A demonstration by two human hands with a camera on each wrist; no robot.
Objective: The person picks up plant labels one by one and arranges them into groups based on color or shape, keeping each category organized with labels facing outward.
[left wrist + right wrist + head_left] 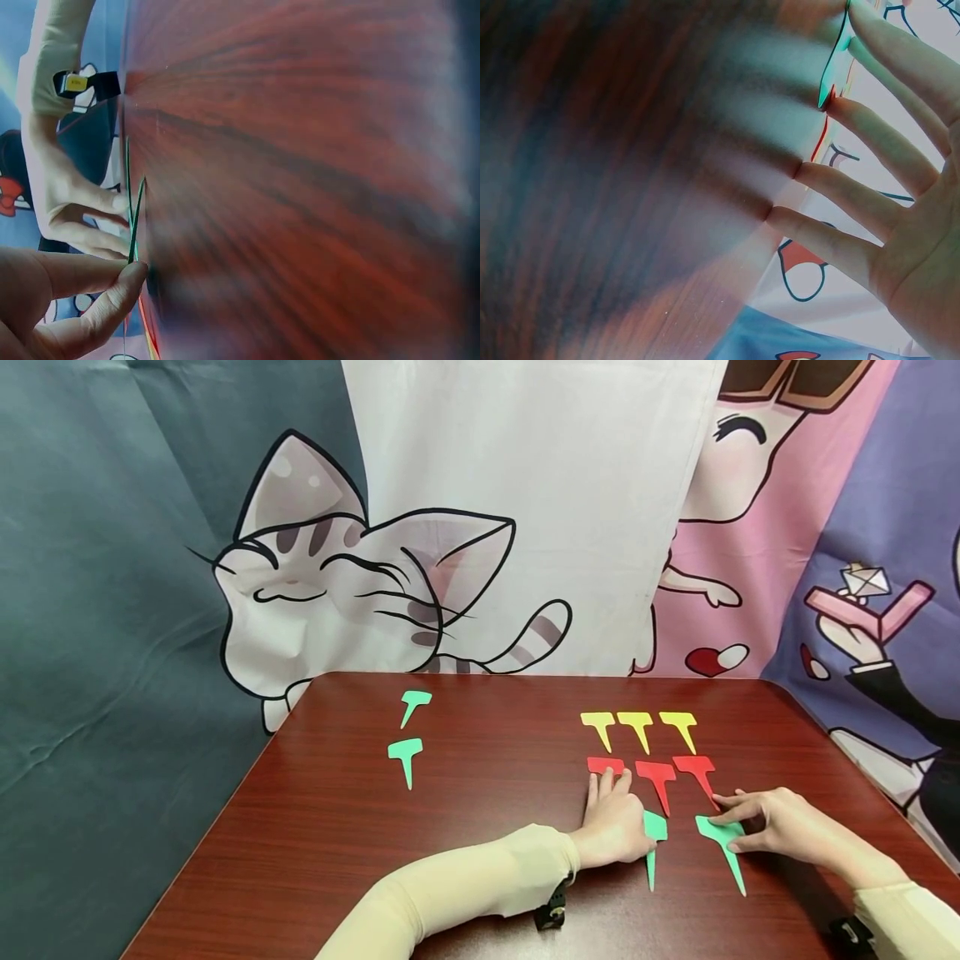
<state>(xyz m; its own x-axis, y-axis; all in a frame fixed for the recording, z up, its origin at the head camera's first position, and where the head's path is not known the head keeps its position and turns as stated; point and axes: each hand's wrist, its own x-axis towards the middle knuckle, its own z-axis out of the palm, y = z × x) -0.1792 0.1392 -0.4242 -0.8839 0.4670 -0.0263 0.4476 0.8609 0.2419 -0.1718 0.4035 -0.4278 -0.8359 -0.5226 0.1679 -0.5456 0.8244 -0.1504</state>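
Observation:
My left hand (617, 827) pinches a green T-shaped plant label (656, 827) between thumb and index finger; its pointed stem faces me. In the left wrist view, that green label (136, 221) shows edge-on, tilted off the table. The other fingers of this hand reach over a red plant label (604, 765), hiding its stem. My right hand (787, 831) rests its spread fingertips on the table, with thumb and index touching the head of another green label (723, 833). In the right wrist view, the fingers (885, 146) look nearly straight, beside the green label (832, 67).
Behind the hands lie two more red labels (657, 777) and a row of three yellow labels (636, 723). Two green labels (406, 752) lie apart on the left of the brown table (300, 852). A printed cloth (600, 485) hangs behind the far edge.

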